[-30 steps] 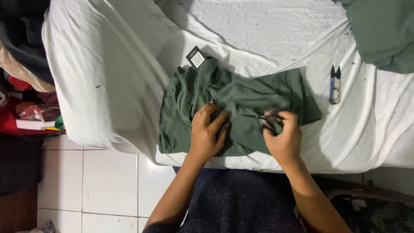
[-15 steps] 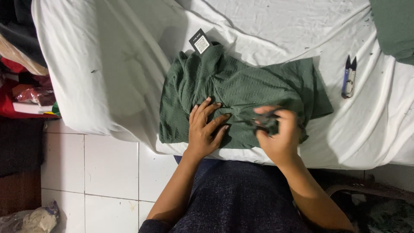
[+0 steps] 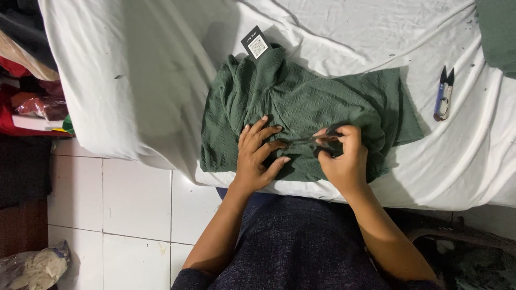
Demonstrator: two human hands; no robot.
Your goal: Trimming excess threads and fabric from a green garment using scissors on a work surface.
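A dark green ribbed garment [image 3: 301, 102] lies folded on a white sheet [image 3: 150, 75], with a black hang tag [image 3: 254, 44] at its collar. My left hand [image 3: 259, 153] presses flat on the garment's near edge, fingers spread. My right hand [image 3: 344, 158] grips a pair of dark scissors [image 3: 317, 140] whose blades point left toward my left fingers, right over the fabric.
A small blue thread snipper [image 3: 443, 94] lies on the sheet at the right. Another green cloth [image 3: 497, 29] sits at the top right corner. Piled clothes [image 3: 27, 80] are at the left, a plastic bag [image 3: 32, 266] on the white tiled floor.
Both hands have stayed on the garment's near edge; the right hand with the scissors has shifted slightly toward the left hand. The camera view has drifted, so the snipper appears further right.
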